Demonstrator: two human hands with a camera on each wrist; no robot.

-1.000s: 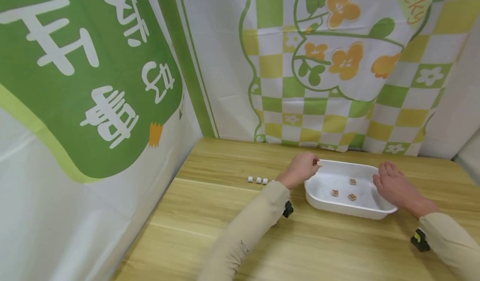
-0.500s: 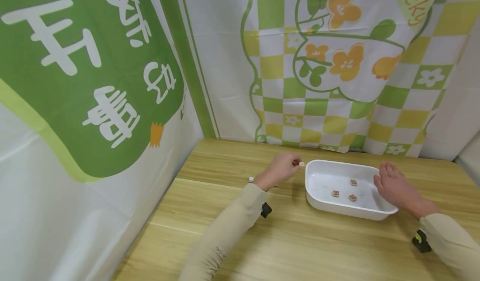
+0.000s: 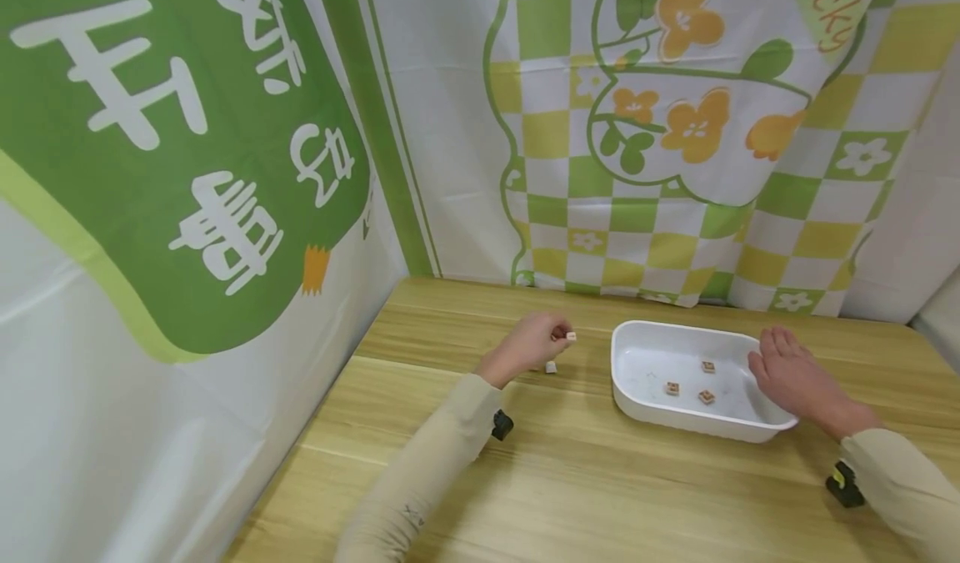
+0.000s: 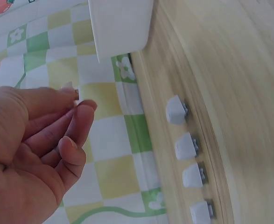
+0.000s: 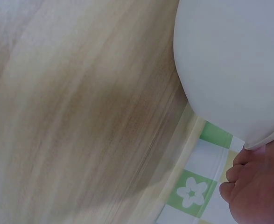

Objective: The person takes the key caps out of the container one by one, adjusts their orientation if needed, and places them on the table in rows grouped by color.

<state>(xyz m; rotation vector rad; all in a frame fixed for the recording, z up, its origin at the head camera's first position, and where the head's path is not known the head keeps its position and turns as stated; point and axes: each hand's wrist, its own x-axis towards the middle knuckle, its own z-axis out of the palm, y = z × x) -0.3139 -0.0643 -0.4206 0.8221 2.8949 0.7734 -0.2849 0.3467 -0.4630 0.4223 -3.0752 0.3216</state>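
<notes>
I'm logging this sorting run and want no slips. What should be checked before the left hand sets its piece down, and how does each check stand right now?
1. Left hand pinches a small white piece: ok.
2. Piece clear of the white tray: ok.
3. Row of white pieces on the wooden table lies in line: ok.
4. Right hand touches the tray's right rim: ok.
5. Three brown pieces lie inside the tray: ok.
6. Which face of the pinched piece points up: cannot tell.

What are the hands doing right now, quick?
Left hand: pinches a small white piece at its fingertips.
Right hand: open, fingers resting against the white tray at its rim.
</notes>
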